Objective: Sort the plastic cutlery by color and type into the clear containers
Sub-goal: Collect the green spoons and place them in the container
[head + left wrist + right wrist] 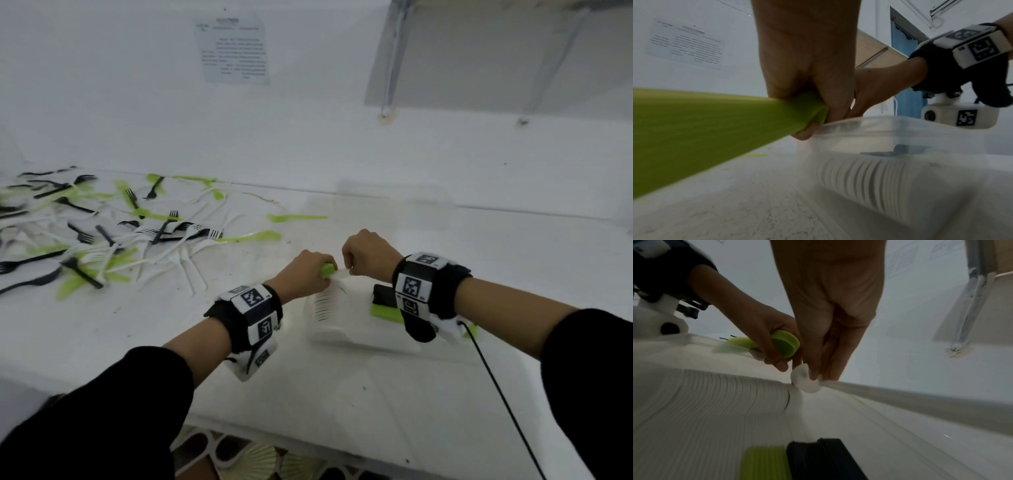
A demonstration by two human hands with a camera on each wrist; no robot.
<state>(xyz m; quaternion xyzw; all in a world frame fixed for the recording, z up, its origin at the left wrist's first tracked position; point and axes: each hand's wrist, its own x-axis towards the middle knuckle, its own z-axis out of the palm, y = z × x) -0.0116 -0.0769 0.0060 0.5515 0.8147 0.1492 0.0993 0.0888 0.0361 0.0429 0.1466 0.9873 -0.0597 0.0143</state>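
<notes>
Gripping green stack (684, 138): left hand (305, 270) | right hand (368, 253) fingers pinch white piece (804, 381) | loose cutlery pile (102, 233) left of container (342, 329)

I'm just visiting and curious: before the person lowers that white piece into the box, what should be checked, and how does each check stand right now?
1. Right hand pinches the white piece: ok.
2. Left hand grips the green bundle, clear of the drop: ok.
3. White piece over the clear container: ok.
4. White stack inside, apart from the green stack and black stack: ok.
5. White piece's type, fork or spoon: cannot tell.
</notes>
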